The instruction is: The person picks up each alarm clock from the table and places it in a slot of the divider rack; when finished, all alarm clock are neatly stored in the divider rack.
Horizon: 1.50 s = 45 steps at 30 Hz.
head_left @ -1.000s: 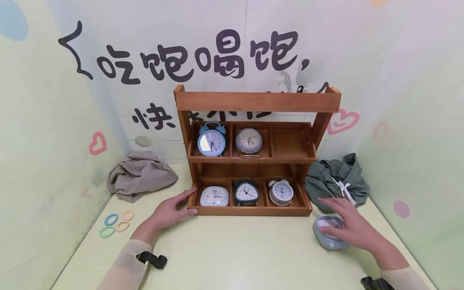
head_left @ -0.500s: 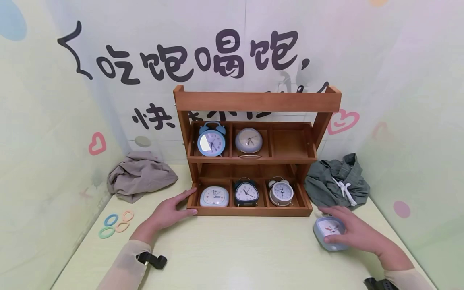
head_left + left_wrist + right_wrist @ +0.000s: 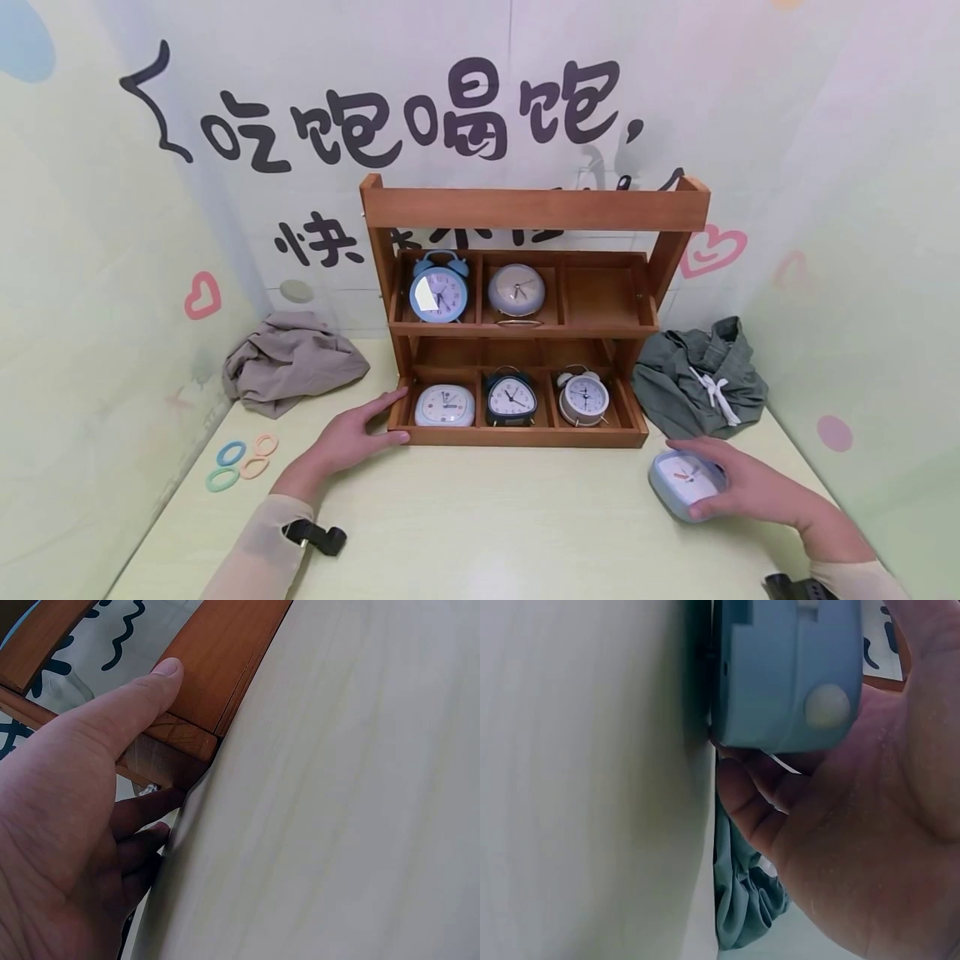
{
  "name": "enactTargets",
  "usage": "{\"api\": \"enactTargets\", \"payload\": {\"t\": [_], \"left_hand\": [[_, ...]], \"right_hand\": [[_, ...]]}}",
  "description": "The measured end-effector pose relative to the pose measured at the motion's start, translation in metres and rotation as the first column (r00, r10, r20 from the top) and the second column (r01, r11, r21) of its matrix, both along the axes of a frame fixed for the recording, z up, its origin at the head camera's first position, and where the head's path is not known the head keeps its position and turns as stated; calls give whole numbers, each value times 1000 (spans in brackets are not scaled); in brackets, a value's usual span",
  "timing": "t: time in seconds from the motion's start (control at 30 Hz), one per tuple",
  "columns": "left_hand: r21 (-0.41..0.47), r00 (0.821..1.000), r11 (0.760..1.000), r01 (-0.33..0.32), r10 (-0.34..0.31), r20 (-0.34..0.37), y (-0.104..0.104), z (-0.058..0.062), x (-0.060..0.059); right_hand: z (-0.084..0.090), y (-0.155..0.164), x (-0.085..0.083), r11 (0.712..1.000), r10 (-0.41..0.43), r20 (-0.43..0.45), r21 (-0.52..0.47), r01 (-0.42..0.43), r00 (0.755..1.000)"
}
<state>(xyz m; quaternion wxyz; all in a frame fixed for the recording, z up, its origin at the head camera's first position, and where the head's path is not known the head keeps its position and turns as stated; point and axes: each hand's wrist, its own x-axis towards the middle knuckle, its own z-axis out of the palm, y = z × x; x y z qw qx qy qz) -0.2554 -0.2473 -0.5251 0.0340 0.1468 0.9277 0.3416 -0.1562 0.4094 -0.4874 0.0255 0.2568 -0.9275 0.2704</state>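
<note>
Shelf (image 3: pixel 525 208) holds five clocks (top-right slot bare); right hand (image 3: pixel 750 492) fingers grip pale-blue clock (image 3: pixel 686 486), left hand (image 3: pixel 345 442) rests flat, fingers straight, against shelf.

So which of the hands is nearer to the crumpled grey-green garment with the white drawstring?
Right. The right hand grips a pale blue square clock just in front of the crumpled grey-green garment; the left hand rests on the wooden shelf's far-left corner, across the table.

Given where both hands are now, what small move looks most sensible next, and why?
Probably lift the pale blue clock toward the empty top-right compartment. The right hand already grips that clock on the table, the left hand rests against the wooden shelf, and the other five compartments hold clocks.
</note>
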Motion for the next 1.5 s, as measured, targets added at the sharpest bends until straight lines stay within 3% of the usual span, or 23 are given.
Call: {"api": "enactTargets", "payload": {"t": [0.3,1.07,1.3,1.5], "left_hand": [[-1,1000,1000,6,-6,-6,2,4,1],[4,1000,1000,2,-2,-5,2,5,-1],[1,1000,1000,4,-4,-11,2,3,0],[-5,1000,1000,0,0,6,2,2,1]], "right_hand": [[2,7,3,999,52,13,-10,-52,999],[3,3,0,999,-28,94,-20,30,995],[1,-5,-1,998,-65,20,-6,65,998],[6,-14,0,997,-66,-30,-50,64,997]]}}
